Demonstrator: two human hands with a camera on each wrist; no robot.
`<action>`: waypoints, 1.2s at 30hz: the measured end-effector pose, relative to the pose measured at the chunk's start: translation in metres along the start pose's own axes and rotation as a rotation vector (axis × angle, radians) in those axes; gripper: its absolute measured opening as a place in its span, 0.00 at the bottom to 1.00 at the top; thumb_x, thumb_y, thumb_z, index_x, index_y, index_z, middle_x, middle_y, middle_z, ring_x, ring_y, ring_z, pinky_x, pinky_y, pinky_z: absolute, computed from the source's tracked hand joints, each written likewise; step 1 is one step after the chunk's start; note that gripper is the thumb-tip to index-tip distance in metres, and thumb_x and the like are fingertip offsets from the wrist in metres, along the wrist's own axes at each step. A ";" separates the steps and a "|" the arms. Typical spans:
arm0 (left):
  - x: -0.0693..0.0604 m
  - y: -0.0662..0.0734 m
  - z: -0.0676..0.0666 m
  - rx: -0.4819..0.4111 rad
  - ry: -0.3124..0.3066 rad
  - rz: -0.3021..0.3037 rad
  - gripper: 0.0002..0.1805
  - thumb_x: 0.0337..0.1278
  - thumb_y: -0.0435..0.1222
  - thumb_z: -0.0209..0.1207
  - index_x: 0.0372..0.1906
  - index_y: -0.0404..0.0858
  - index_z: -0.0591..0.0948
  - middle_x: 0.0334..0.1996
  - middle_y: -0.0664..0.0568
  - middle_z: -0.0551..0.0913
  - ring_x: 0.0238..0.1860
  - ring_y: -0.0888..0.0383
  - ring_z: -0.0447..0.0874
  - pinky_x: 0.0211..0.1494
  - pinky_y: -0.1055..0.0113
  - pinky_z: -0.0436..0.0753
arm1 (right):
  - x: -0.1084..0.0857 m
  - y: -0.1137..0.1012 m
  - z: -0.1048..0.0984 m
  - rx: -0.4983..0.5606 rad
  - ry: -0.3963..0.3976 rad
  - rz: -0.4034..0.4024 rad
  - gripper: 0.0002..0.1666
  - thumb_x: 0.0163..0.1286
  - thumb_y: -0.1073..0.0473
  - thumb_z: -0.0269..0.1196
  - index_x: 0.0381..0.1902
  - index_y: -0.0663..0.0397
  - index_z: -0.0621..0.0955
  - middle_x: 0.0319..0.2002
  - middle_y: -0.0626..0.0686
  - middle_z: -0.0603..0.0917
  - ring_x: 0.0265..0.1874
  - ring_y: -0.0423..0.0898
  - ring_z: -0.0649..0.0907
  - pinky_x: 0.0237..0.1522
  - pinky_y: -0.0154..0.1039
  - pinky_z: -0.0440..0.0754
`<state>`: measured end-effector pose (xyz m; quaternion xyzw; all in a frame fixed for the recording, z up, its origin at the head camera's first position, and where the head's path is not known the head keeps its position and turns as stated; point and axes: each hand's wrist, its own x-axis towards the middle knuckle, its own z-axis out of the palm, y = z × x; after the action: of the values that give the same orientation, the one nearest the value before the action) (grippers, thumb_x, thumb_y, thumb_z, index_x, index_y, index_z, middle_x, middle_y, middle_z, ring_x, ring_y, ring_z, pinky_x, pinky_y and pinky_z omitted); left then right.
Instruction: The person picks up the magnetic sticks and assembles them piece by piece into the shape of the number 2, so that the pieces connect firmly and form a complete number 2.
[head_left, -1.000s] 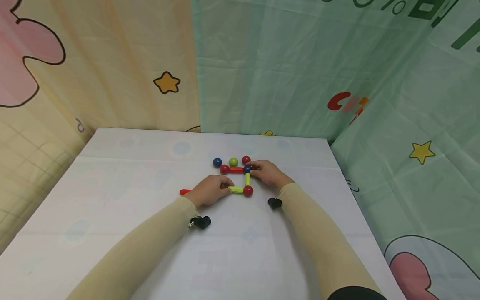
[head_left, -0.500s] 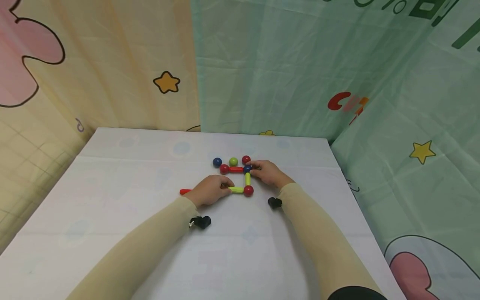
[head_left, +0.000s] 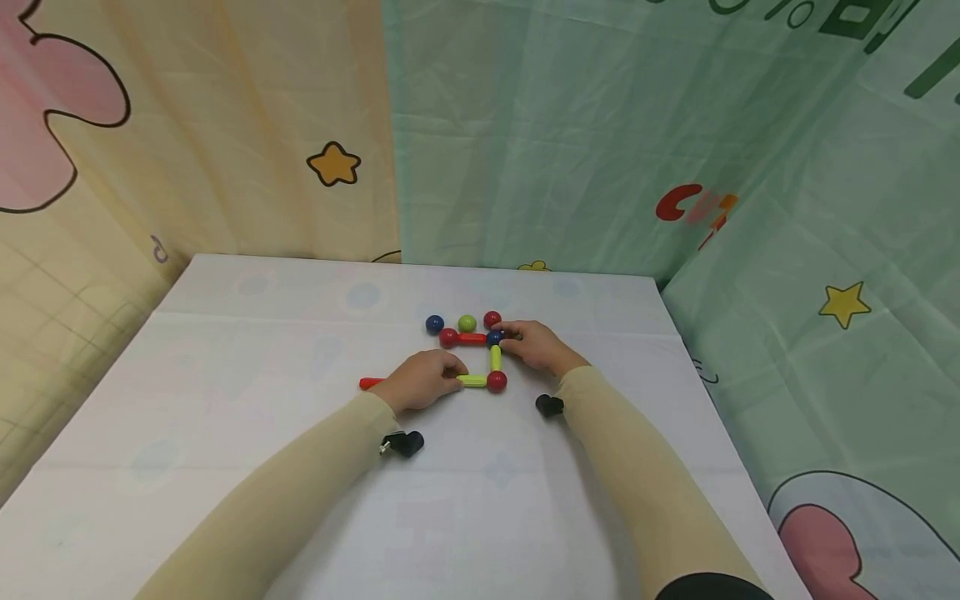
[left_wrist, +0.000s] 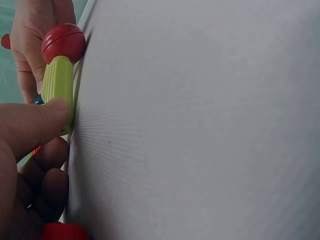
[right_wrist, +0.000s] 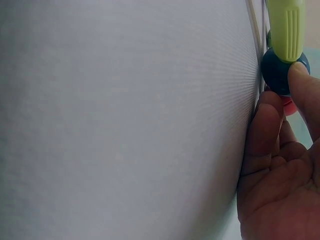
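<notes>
My left hand [head_left: 420, 380] pinches a lime-green rod [left_wrist: 58, 79] between thumb and fingers. Its far end meets a red ball [head_left: 497, 382]. From that ball a second lime rod [head_left: 496, 359] runs back to a blue ball [right_wrist: 276, 75], which my right hand [head_left: 537, 345] grips with thumb and fingertips. A red rod [head_left: 472, 339] leads left from the blue ball to another red ball [head_left: 448, 337]. Together the pieces make an angular open shape lying on the white table. Fingers cover part of the blue ball and the left end of the held rod.
Behind the shape sit a loose blue ball [head_left: 435, 325], a green ball [head_left: 467, 323] and a red ball [head_left: 492, 319]. Another red rod [head_left: 370, 383] sticks out left of my left hand. The white table [head_left: 225, 350] ends at printed curtains [head_left: 525, 150].
</notes>
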<state>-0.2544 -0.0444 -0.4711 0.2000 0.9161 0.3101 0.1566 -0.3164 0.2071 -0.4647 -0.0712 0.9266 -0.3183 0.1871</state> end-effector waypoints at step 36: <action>0.003 0.000 -0.001 0.039 -0.006 0.024 0.13 0.70 0.42 0.67 0.55 0.46 0.88 0.41 0.59 0.87 0.45 0.57 0.80 0.59 0.58 0.81 | -0.045 -0.003 0.003 -0.079 -0.168 -0.196 0.19 0.71 0.53 0.72 0.59 0.42 0.89 0.50 0.46 0.90 0.48 0.45 0.80 0.53 0.40 0.81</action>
<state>-0.2580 -0.0437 -0.4710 0.2147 0.9191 0.2936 0.1515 -0.2733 0.2142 -0.4516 -0.1954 0.9080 -0.2912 0.2291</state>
